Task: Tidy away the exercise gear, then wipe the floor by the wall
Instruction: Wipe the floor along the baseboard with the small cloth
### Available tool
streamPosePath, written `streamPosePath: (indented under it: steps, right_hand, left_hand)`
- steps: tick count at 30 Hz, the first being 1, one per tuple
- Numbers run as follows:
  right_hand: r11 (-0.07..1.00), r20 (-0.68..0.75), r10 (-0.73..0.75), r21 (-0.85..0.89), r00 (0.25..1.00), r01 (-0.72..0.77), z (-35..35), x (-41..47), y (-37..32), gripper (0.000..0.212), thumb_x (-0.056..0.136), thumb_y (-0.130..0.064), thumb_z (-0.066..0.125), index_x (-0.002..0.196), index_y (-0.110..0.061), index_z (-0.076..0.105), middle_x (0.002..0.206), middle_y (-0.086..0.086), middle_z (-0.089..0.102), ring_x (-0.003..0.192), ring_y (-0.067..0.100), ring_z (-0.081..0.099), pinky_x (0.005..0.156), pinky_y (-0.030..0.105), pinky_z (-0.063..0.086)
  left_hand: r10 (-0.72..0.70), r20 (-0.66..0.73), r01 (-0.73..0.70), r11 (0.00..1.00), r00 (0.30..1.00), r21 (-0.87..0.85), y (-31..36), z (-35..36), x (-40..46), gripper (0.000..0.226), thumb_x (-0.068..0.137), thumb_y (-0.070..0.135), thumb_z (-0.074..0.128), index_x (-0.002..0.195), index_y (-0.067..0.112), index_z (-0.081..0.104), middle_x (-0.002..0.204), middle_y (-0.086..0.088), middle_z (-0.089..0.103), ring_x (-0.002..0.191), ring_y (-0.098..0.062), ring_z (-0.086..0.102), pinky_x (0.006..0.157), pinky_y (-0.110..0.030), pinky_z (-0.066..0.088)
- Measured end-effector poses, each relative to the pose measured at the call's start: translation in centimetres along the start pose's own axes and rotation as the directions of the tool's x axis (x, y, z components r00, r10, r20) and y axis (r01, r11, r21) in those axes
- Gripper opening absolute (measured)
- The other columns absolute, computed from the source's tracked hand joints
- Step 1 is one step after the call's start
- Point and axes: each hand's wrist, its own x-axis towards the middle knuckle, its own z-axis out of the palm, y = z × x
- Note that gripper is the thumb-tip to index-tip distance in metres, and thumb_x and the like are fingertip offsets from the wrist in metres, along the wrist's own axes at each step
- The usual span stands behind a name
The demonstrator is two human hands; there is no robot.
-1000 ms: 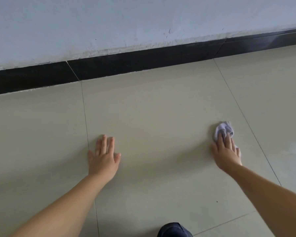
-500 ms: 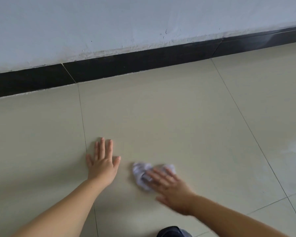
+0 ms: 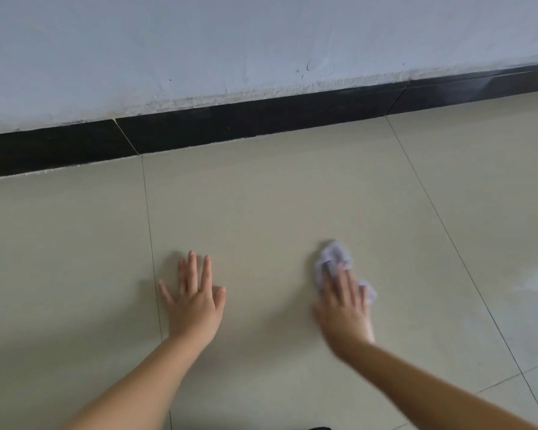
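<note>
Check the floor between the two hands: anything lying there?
Nothing: in the head view only bare beige tile lies between the left hand, flat on the floor, and the right hand pressing the crumpled cloth.

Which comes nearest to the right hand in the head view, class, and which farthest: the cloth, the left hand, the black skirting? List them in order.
1. Cloth: under the right hand's fingers, touching.
2. Left hand: flat on the floor to the left, apart.
3. Skirting: farthest, along the foot of the wall ahead.
</note>
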Motion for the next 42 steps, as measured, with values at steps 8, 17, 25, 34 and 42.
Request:
streamPosePath:
  steps: [8, 17, 25, 34, 42]
  right_hand:
    - [0.594, 0.277, -0.706, -0.269, 0.651, 0.758, -0.3, -0.6, -2.0, 0.063, 0.092, -0.051, 0.034, 0.148, -0.022, 0.029, 0.157, 0.001, 0.022, 0.146, 0.02, 0.01, 0.113, 0.043, 0.013]
    - [0.976, 0.401, 0.215, -0.068, 0.891, -0.205, -8.5, 10.2, 9.0, 0.073, 0.097, -0.055, 0.016, 0.15, -0.018, -0.016, 0.157, 0.0, -0.026, 0.145, 0.019, -0.019, 0.118, 0.043, 0.006]
    - [0.994, 0.42, 0.1, 0.005, 0.902, -0.112, -4.8, 4.7, -3.9, 0.093, 0.073, -0.08, -0.009, 0.142, -0.022, -0.031, 0.146, -0.001, -0.042, 0.139, 0.018, -0.034, 0.117, 0.044, -0.007]
    - [0.993, 0.233, 0.092, -0.1, 0.968, -0.071, 0.1, -1.6, -9.9, 0.091, 0.075, -0.06, 0.037, 0.149, -0.01, 0.019, 0.158, 0.007, 0.011, 0.147, 0.026, -0.003, 0.109, 0.042, 0.009]
    - [0.966, 0.159, -0.202, -0.129, 0.966, 0.223, -0.2, -1.2, -5.3, 0.07, 0.089, -0.052, 0.034, 0.15, -0.02, 0.024, 0.159, 0.0, 0.015, 0.147, 0.019, 0.002, 0.111, 0.04, 0.011]
  left_hand:
    - [0.098, -0.015, -0.099, 0.994, 0.995, -0.044, 4.3, -0.3, 4.2, 0.065, 0.085, 0.045, 0.033, 0.141, 0.015, 0.043, 0.15, -0.012, 0.035, 0.137, -0.031, 0.037, 0.1, -0.07, 0.022]
    - [0.079, 0.147, -0.078, 0.997, 0.986, -0.014, 4.6, 0.3, 5.4, 0.094, 0.084, 0.073, 0.028, 0.132, 0.023, -0.036, 0.136, 0.003, -0.05, 0.136, -0.02, -0.037, 0.083, -0.052, -0.041]
    - [0.125, 0.266, -0.116, 0.992, 0.956, -0.048, 4.8, -1.0, 5.5, 0.108, 0.078, 0.077, 0.038, 0.131, 0.023, -0.039, 0.128, 0.001, -0.057, 0.135, -0.023, -0.04, 0.076, -0.052, -0.044]
    - [0.13, 0.357, -0.13, 0.991, 0.925, -0.024, 5.1, -2.7, 5.5, 0.076, 0.095, 0.059, 0.019, 0.144, 0.024, -0.027, 0.134, -0.001, -0.049, 0.139, -0.024, -0.032, 0.108, -0.062, -0.012]
    - [0.097, 0.34, -0.116, 0.993, 0.935, 0.036, 5.0, -2.1, 5.8, 0.087, 0.089, 0.069, 0.023, 0.141, 0.025, -0.031, 0.14, 0.0, -0.047, 0.139, -0.024, -0.033, 0.108, -0.062, -0.011]
